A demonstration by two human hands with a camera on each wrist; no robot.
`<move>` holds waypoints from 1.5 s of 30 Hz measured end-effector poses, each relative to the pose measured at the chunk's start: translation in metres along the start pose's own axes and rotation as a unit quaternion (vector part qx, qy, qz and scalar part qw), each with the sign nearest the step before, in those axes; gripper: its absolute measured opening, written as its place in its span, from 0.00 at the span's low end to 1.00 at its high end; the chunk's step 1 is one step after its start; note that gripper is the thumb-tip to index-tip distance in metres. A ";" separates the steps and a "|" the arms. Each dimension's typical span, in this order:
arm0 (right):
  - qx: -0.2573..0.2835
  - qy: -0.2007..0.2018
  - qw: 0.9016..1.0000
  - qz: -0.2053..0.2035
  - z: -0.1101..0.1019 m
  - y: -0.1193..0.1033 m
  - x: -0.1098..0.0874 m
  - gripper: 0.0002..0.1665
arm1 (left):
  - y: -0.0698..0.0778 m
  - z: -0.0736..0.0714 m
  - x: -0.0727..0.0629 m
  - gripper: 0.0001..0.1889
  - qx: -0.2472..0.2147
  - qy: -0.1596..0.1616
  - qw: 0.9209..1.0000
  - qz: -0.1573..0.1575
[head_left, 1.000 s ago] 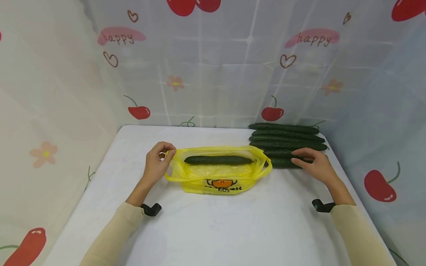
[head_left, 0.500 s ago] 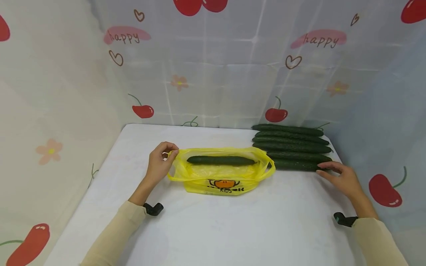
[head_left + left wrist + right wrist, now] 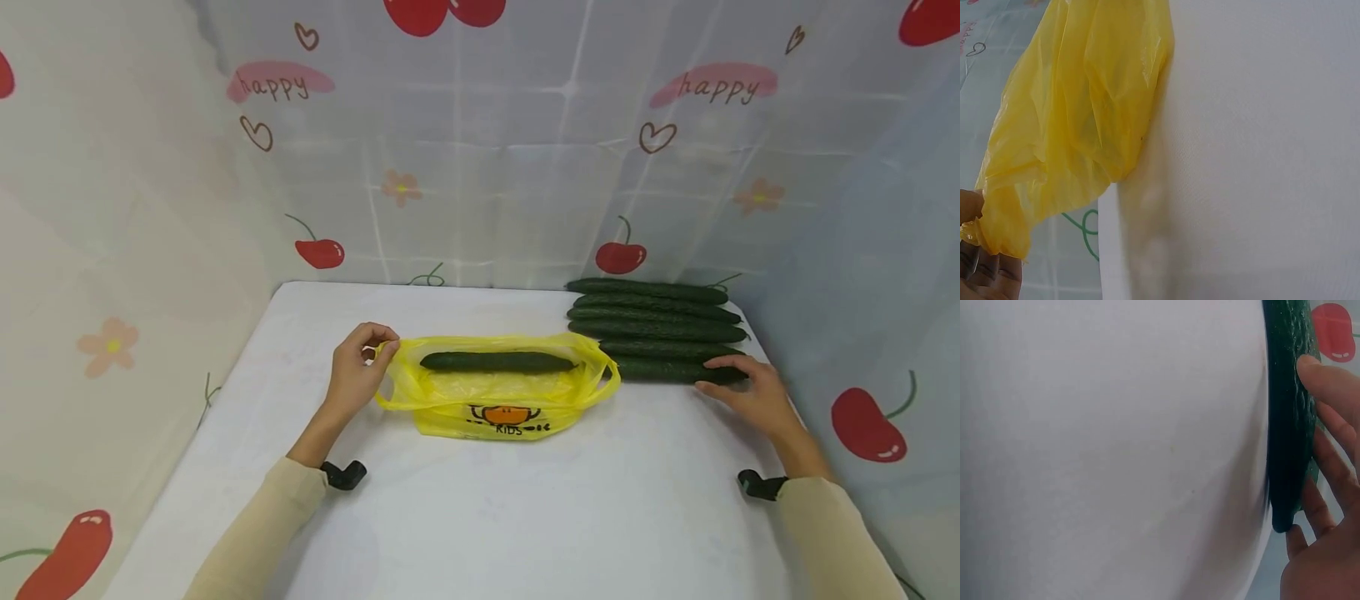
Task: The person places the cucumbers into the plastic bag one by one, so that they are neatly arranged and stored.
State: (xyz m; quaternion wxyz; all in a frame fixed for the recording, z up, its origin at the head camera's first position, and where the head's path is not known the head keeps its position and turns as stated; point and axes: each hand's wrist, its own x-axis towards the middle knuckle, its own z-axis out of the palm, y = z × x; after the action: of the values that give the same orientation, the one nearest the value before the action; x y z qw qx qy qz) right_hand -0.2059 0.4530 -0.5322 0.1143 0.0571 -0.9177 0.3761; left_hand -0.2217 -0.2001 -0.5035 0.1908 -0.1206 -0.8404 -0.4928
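Note:
My left hand [image 3: 356,363] pinches the left handle of a yellow plastic bag [image 3: 480,421], whose mouth gapes upward. Inside the bag lies one dark green cucumber [image 3: 495,362]. The left wrist view has the bag's side [image 3: 1085,112] stretching away from my fingers, which are partly cut off at the corner. To the right, my right hand [image 3: 757,396] holds the nearest cucumber [image 3: 660,369] of a row near its right end. In the right wrist view, the thumb rests on this cucumber [image 3: 1288,406] and the fingers lie along its other side.
Several more cucumbers [image 3: 652,308] lie parallel behind the nearest one, at the back right of the white table [image 3: 480,517]. The bag's right handle [image 3: 609,383] overlaps the left end of the row. Printed curtains [image 3: 487,150] enclose the table at the back and sides.
My right hand first moved right along the nearest cucumber to its end, then slightly back left, closing its fingers about it. My left hand and the bag have stayed in place.

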 end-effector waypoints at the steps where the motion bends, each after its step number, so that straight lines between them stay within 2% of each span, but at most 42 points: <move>1: 0.003 0.002 1.000 -0.010 0.001 -0.001 0.001 0.23 | 0.000 0.000 0.000 0.04 -0.001 -0.001 1.000 0.000; 4: 0.007 -0.007 1.000 -0.022 0.005 -0.004 0.003 0.23 | 0.001 -0.001 0.002 0.04 0.001 -0.005 1.000 0.000; 8: -0.015 -0.057 0.998 -0.018 0.007 -0.013 0.006 0.25 | 0.000 -0.001 0.004 0.04 0.001 -0.009 1.000 0.002; 10: -0.033 -0.075 0.996 -0.029 0.007 -0.015 0.007 0.26 | 0.000 0.000 0.005 0.04 -0.001 -0.008 1.000 0.003; 16: -0.060 -0.066 0.994 -0.063 0.009 -0.012 0.005 0.25 | 0.000 0.000 0.004 0.04 0.000 -0.010 1.000 0.001; 24: -0.045 -0.090 0.995 -0.026 0.010 -0.013 0.002 0.24 | 0.003 -0.002 0.001 0.03 -0.002 -0.007 1.000 -0.002; 29: -0.052 -0.083 0.995 -0.017 0.008 -0.013 -0.003 0.24 | 0.004 -0.002 0.002 0.03 -0.006 -0.009 1.000 -0.001; 36: -0.050 -0.052 0.996 -0.051 0.003 -0.007 -0.012 0.23 | 0.005 -0.001 0.001 0.03 -0.004 -0.005 1.000 -0.002; 45: -0.035 -0.034 0.999 -0.018 -0.003 -0.004 -0.018 0.23 | 0.004 -0.001 0.001 0.03 -0.008 -0.005 1.000 -0.005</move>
State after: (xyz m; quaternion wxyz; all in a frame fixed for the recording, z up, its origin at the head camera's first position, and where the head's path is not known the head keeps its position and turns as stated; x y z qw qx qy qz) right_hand -0.1873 0.4529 -0.5321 0.0921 0.0824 -0.9325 0.3394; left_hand -0.2203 -0.1991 -0.4992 0.1825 -0.1202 -0.8380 -0.5000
